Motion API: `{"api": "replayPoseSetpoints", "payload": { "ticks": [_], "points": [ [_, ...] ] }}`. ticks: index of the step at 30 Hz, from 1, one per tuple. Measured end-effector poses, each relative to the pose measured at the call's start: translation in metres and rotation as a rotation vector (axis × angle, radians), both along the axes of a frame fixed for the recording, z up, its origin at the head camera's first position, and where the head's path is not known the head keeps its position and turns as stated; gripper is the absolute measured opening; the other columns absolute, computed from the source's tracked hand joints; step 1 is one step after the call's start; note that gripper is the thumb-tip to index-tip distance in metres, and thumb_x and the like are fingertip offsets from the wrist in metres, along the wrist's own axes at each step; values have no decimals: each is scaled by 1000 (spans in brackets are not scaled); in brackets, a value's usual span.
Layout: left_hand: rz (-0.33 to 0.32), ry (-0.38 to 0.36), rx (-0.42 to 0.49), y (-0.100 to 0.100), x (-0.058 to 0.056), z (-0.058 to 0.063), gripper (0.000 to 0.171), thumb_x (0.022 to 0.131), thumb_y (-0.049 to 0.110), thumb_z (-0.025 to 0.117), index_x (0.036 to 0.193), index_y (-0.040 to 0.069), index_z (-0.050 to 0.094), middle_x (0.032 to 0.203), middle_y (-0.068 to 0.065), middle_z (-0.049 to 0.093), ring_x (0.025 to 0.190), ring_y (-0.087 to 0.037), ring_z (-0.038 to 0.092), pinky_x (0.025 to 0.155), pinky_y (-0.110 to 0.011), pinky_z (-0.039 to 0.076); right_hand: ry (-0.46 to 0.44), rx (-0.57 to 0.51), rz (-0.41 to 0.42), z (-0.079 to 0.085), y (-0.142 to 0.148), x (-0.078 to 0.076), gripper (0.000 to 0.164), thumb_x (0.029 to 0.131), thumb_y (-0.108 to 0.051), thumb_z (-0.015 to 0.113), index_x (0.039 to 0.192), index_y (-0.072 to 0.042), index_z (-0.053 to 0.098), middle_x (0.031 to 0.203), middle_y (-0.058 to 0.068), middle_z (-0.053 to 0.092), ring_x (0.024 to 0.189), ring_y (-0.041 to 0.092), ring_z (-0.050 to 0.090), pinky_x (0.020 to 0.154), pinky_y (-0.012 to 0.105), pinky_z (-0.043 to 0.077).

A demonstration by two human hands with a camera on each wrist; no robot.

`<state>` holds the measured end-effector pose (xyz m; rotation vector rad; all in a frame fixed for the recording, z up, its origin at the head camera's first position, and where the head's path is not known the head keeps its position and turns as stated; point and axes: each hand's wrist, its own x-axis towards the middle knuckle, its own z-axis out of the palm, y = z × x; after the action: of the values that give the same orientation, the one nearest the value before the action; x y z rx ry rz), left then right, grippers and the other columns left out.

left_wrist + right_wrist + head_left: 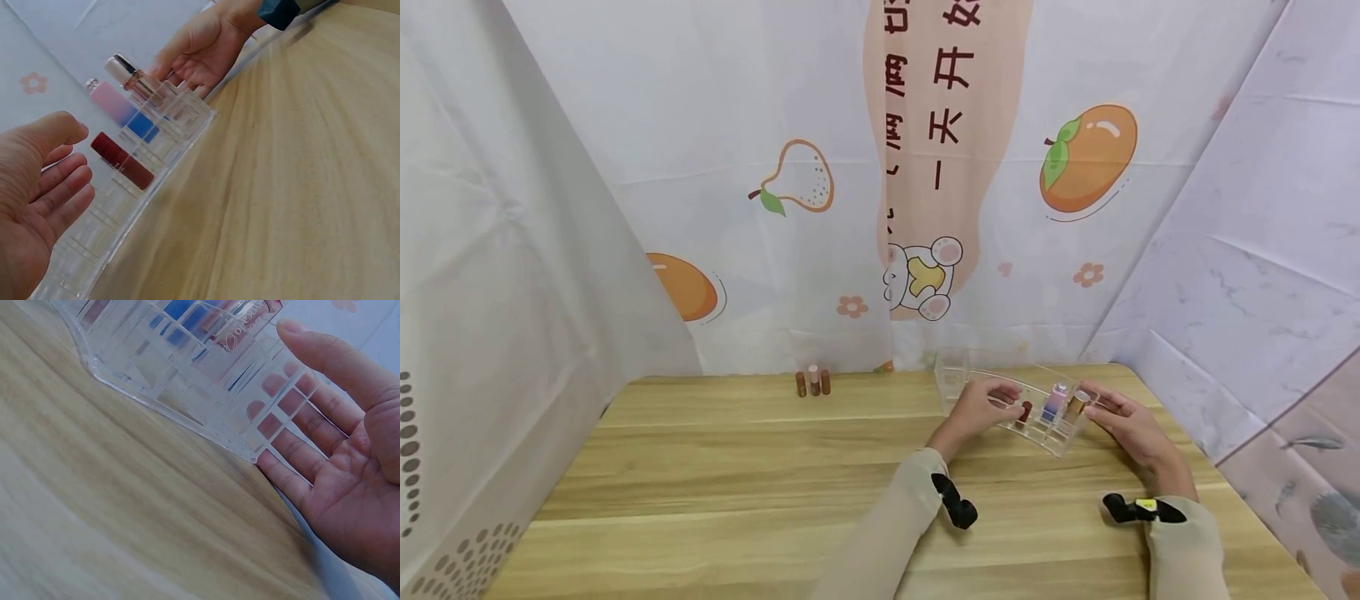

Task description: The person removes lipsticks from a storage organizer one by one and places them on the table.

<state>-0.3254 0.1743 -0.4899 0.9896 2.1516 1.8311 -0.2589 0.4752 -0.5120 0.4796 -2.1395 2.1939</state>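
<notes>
A clear acrylic lipstick organizer (1051,442) with several compartments stands on the table. A dark red lip gloss tube (122,160) sits upright in one compartment. Farther right in it are a pink-and-blue tube (124,109) and a lip gloss with a shiny gold cap (134,80). Beside the red tube my left hand (47,181) hovers with fingers loosely bent, a gap between it and the tube. At the organizer's right end is my right hand (350,434); its fingers lie extended along the outer clear wall, the thumb near the upper edge.
Three small lip tubes (813,382) stand together at the table's back edge, left of the organizer. The wooden table (715,483) runs back to a printed curtain (790,275). More cloth hangs at both sides.
</notes>
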Motion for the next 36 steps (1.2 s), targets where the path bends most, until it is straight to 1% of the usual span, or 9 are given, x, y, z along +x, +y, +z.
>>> {"api": "replayPoseSetpoints", "payload": {
  "ticks": [3, 7, 11, 15, 20, 24, 28, 33, 36],
  "points": [
    [5, -1, -13, 2, 2, 0, 32, 86, 3, 80, 115, -7, 72, 105, -17, 75, 85, -1, 66, 81, -13, 54, 3, -5, -2, 0, 0, 0, 48, 101, 13, 48, 143, -7, 58, 134, -15, 65, 116, -3, 62, 95, 12, 51],
    [7, 17, -28, 5, 4, 0, 31, 87, 2, 79, 115, -7, 71, 104, -16, 76, 87, -3, 67, 81, -13, 55, 6, -3, 3, 0, 0, 0, 48, 101, 13, 47, 143, -9, 58, 134, -15, 66, 116, -3, 63, 95, 12, 50],
    [7, 54, -52, 6, 5, 0, 29, 87, 2, 78, 114, -7, 72, 104, -15, 76, 87, -5, 68, 81, -13, 55, 8, -5, 11, 1, 0, 0, 48, 101, 12, 47, 143, -8, 57, 135, -15, 65, 117, -3, 62, 96, 12, 50],
    [24, 104, -76, 8, 7, 0, 24, 88, 2, 77, 111, -5, 74, 102, -13, 77, 85, -4, 67, 77, -10, 53, 5, -6, 14, 2, -1, 0, 48, 101, 12, 47, 144, -8, 57, 135, -15, 65, 118, -4, 61, 96, 12, 50],
    [43, 142, -85, 9, 8, -1, 18, 88, 2, 77, 106, 0, 76, 101, -12, 77, 82, -1, 65, 75, -9, 53, 5, -10, 11, 2, -1, 1, 48, 101, 12, 46, 143, -8, 57, 134, -15, 66, 117, -3, 62, 96, 12, 50],
    [46, 140, -68, 10, 8, -4, 15, 88, 2, 77, 104, 1, 76, 100, -11, 77, 79, 5, 62, 74, -9, 53, 0, -17, 9, 2, -1, 1, 47, 101, 12, 47, 144, -6, 57, 134, -15, 66, 117, -3, 63, 95, 12, 51],
    [49, 133, -54, 12, 7, -6, 14, 89, 2, 77, 103, 1, 76, 99, -12, 78, 77, 8, 60, 73, -9, 54, -7, -24, 17, 1, -1, 0, 47, 101, 12, 47, 145, -3, 55, 135, -14, 65, 117, -2, 62, 96, 13, 50],
    [67, 148, -40, 14, 7, -9, 12, 89, 4, 77, 101, 3, 77, 97, -10, 78, 76, 7, 61, 72, -10, 54, -1, -41, 37, 1, -1, 0, 47, 101, 13, 45, 146, 1, 52, 135, -11, 64, 116, 0, 63, 97, 13, 51],
    [78, 153, -37, 14, 8, -9, 11, 89, 4, 77, 101, 3, 77, 96, -9, 78, 77, 6, 63, 72, -10, 54, 2, -50, 45, 1, -1, 0, 47, 101, 14, 45, 146, 1, 52, 136, -11, 64, 116, 0, 63, 97, 13, 51]
  ]
}}
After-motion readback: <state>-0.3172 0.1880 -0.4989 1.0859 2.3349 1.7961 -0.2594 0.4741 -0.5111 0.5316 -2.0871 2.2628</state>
